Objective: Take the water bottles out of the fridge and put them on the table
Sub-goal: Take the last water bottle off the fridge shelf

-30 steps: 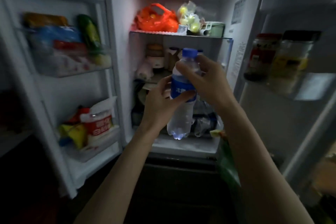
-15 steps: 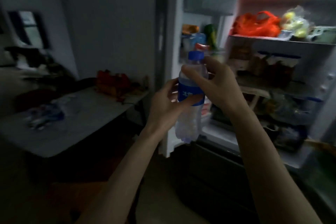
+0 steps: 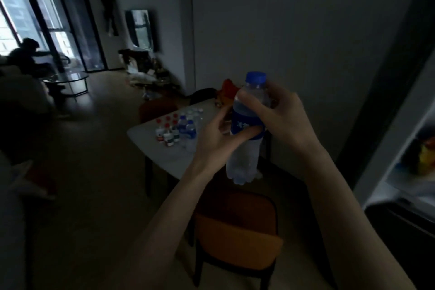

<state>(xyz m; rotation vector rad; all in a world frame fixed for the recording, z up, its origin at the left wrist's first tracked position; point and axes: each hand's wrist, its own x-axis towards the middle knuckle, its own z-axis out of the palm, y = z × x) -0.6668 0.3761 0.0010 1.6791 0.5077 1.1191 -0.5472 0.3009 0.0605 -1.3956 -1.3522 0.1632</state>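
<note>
Nearest the camera, two bare forearms extend forward into a dim room. Below them stands an orange chair (image 3: 237,238) with a dark frame, its seat facing the table.

Both hands hold one water bottle (image 3: 244,148) upright in the air, above the chair and short of the table. The left hand (image 3: 219,139) grips the bottle from the left at the blue label (image 3: 244,126) — the thumb lies across the front of the label, and the fingers curl around the far side. The right hand (image 3: 284,117) grips the upper part from the right; its thumb presses on the clear shoulder just below the blue cap (image 3: 255,77), and the fingers wrap behind the neck. The cap stands free above both hands. The clear lower body hangs below both hands, untouched.

Beyond the hands, the pale table (image 3: 174,153) carries a cluster of bottles (image 3: 176,128) — some with red caps, some with blue labels, some with pale caps. A red-orange item (image 3: 229,89) lies at the far end of the table, too dim to identify.

At the right edge, the open fridge door (image 3: 400,139) shows blurred contents.

Farther back, a glass coffee table (image 3: 70,77) stands before tall windows (image 3: 30,16), where a seated person (image 3: 26,56) appears in silhouette.
</note>
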